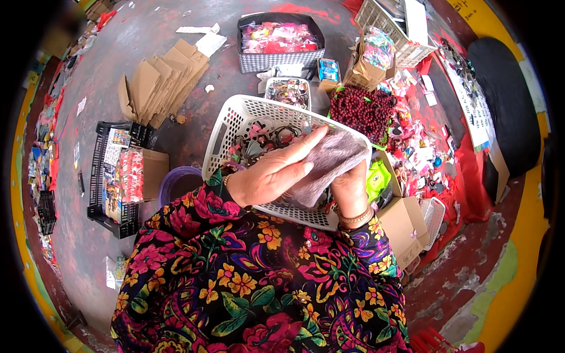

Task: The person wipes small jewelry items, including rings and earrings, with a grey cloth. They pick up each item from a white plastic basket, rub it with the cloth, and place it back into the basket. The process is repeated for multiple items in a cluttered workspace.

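Cloth: is looking matt, textured
Basket: is showing smooth plastic
Beads: are shining, glossy
Cardboard: is looking matt and papery
Crate: is showing hard plastic

Here's the floor, grey and blotched with red, and it's busy! Up ahead stands a checkered box, with a pale crate off to its right. Over left, flattened cardboard lies fanned in overlapping sheets, white paper scraps by its upper end. Below that sits a black crate, a purple tub just to its right. A small dark stick-like piece lies left of the crate, and a little crumpled scrap rests mid-floor.
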The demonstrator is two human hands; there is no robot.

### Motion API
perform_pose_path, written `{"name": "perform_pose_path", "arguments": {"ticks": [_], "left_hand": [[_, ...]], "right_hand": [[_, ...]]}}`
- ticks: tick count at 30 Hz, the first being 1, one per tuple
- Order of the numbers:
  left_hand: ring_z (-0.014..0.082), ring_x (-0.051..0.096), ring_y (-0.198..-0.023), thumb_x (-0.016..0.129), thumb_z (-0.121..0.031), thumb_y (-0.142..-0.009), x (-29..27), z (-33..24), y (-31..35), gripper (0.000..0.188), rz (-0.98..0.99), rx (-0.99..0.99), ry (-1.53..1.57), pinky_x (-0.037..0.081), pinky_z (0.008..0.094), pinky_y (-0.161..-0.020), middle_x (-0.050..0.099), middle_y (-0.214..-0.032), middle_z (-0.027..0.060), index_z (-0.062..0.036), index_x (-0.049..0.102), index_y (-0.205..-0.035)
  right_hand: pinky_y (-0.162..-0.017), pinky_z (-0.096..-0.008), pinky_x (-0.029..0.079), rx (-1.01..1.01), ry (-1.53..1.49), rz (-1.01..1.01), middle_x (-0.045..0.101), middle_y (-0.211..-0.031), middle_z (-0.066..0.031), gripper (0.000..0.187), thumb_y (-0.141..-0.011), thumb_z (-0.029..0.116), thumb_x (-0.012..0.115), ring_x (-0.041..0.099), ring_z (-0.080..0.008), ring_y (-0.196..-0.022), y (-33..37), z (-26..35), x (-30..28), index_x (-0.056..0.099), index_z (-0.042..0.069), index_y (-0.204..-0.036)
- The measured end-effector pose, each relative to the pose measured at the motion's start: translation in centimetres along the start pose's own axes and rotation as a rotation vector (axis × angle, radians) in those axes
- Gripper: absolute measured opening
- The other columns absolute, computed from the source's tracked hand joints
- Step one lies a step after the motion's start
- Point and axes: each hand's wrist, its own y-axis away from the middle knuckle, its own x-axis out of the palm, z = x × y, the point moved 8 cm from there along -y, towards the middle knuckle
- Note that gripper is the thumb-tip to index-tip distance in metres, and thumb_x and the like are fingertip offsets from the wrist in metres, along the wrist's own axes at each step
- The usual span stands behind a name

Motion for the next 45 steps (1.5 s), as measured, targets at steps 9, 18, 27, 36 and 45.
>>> {"name": "perform_pose_path", "arguments": {"ticks": [9, 18, 27, 36, 45], "left_hand": [[0.0059, 0.052, -0.085, 0.044, 0.0, -0.088, -2.7, 0.4, 0.8, 0.029, -0.334, -0.049, 0.064, 0.043, 0.0204, -0.074, 0.058, -0.102, 0.0055, 0.0021, 0.047, -0.116], [0.0012, 0.049, -0.069, 0.057, 0.0, -0.081, -1.0, 2.0, 0.4, 0.028, -0.19, -0.245, 0.161, 0.042, 0.0161, -0.056, 0.05, -0.101, 0.0021, 0.0006, 0.049, -0.108], [0.0023, 0.047, -0.071, 0.05, 0.002, -0.082, -1.4, 3.0, 0.6, 0.014, -0.201, -0.306, 0.166, 0.041, 0.0178, -0.061, 0.049, -0.091, 0.0001, -0.0031, 0.048, -0.095], [0.0047, 0.054, -0.058, 0.046, -0.007, -0.088, -4.1, 2.4, 1.3, 0.013, -0.301, -0.347, 0.212, 0.043, 0.0175, -0.048, 0.058, -0.081, 0.0037, -0.0012, 0.051, -0.099], [0.0101, 0.058, -0.07, 0.051, -0.005, -0.086, -4.6, 2.3, 1.5, 0.011, -0.366, -0.358, -0.058, 0.044, 0.021, -0.05, 0.057, -0.073, 0.0058, 0.0035, 0.057, -0.086]], "right_hand": [[-0.074, -0.034, 0.051, 0.298, -0.723, -0.062, 0.059, -0.094, -0.0093, 0.016, -0.085, 0.0, 0.049, 0.059, -0.0198, -0.084, 0.1, -0.9, 0.0, 0.053, 0.001, -0.1], [-0.066, -0.028, 0.051, 0.309, -0.625, 0.008, 0.06, -0.089, -0.0049, 0.024, -0.079, 0.015, 0.063, 0.059, -0.0158, -0.075, 0.9, -1.6, 0.0, 0.055, 0.005, -0.1], [-0.07, -0.0271, 0.05, 0.315, -0.589, 0.067, 0.061, -0.092, -0.0052, 0.026, -0.077, 0.014, 0.065, 0.059, -0.0142, -0.081, 0.7, -1.5, 0.4, 0.057, 0.003, -0.1], [-0.073, -0.0276, 0.049, 0.41, -0.604, 0.029, 0.06, -0.099, -0.006, 0.03, -0.08, 0.008, 0.06, 0.058, -0.0146, -0.086, 0.0, -0.3, 0.9, 0.054, 0.002, -0.109], [-0.08, -0.0281, 0.045, 0.05, -0.13, 0.058, 0.058, -0.101, -0.0056, 0.053, -0.072, 0.025, 0.072, 0.055, -0.0136, -0.089, 0.3, 0.8, -0.7, 0.05, -0.002, -0.111]]}}
